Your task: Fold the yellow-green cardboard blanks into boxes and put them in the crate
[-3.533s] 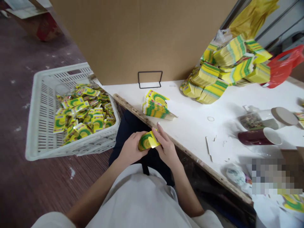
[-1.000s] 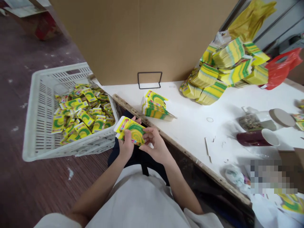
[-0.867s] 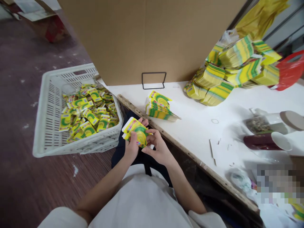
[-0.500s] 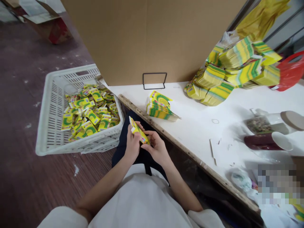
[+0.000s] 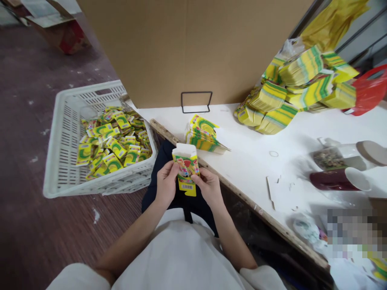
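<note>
A small yellow-and-green carton [image 5: 186, 166] stands upright over my lap, its white top flap raised and a barcode flap hanging below. My left hand [image 5: 165, 186] pinches its left side and my right hand [image 5: 209, 188] pinches its right side, fingers closed on it. A short stack of flat cartons [image 5: 203, 136] lies on the white table [image 5: 248, 157] just beyond my hands. To my left a white plastic crate [image 5: 59, 161] holds several folded cartons of the same print.
A tall cardboard sheet [image 5: 187, 44] stands behind the table with a black wire stand [image 5: 196, 102] at its foot. Bundles of flat cartons [image 5: 299, 88] pile at the back right beside a red bag [image 5: 370, 86]. A maroon cup [image 5: 338, 179] and a jar [image 5: 341, 153] lie at right.
The carton was held flat and edge-on between both hands; now it is turned upright and opened out, its printed face and barcode flap towards me.
</note>
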### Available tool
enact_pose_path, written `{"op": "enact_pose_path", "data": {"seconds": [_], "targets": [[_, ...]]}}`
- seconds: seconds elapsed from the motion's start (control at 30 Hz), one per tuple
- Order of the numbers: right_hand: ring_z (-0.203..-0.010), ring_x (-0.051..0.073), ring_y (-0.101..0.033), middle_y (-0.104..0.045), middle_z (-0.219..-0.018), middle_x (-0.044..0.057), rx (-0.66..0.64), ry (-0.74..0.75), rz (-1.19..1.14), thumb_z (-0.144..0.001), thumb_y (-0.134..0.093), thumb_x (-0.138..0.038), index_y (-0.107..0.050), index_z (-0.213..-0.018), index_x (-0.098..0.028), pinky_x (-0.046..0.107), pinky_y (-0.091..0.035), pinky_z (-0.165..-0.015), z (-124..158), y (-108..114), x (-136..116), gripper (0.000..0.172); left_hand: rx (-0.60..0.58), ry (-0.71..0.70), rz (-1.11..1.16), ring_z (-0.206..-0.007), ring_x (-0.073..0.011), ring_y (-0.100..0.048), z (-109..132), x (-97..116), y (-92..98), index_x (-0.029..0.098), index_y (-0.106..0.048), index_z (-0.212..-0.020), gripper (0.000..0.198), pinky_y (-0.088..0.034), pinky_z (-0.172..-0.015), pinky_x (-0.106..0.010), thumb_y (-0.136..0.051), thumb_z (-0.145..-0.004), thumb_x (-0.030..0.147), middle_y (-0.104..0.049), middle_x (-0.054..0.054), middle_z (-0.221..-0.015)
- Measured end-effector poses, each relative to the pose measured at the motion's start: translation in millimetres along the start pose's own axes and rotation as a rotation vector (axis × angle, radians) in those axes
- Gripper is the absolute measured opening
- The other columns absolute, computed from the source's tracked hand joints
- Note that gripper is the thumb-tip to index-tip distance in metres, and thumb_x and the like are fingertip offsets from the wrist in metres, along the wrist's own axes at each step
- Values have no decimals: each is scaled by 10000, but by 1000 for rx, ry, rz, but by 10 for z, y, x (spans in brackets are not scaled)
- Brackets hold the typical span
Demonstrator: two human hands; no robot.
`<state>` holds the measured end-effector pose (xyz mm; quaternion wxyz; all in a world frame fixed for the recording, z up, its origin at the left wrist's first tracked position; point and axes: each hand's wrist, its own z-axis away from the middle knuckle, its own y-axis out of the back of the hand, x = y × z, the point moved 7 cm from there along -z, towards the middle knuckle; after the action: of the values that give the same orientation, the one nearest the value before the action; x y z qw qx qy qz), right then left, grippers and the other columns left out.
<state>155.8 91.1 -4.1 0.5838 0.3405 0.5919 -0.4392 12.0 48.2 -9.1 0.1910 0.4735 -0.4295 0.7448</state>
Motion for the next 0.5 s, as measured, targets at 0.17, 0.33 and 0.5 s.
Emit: {"op": "enact_pose_path", "data": {"seconds": [0.17, 0.33, 0.5], "targets": [[-685, 164, -603, -645, -734, 23, -102, 111, 212, -857, -668, -348, -740, -764, -189, 278, -500, -640, 26, -14, -65, 197, 20, -15, -6, -638, -144, -674, -76, 124, 15, 182, -765, -817, 379, -561, -645, -247, -909, -600, 458, -751, -15, -749], [-793, 179, -623, -670, -904, 46, -48, 261, 459, -949, -568, -242, -725, -1134, -219, 297, -520, -714, 133, 164, -382, 244, -153, 39, -58, -865, -226, -728, -222, 264, 51, 190, -762, -1028, 572, -582, -773, -327, -810, -670, 634, -780, -90, -978], [-877, 205, -591, -696, -927, 55, -226, 474, 829, -949, -544, -85, -750, -1137, -270, 343, -514, -791, 300, 108, -695, 335, -600, 73, -299, -1187, -331, -643, -196, 452, -3, 169, -600, -1367, 938, -449, -1075, -473, -547, -730, 856, -683, -176, -1283]]}}
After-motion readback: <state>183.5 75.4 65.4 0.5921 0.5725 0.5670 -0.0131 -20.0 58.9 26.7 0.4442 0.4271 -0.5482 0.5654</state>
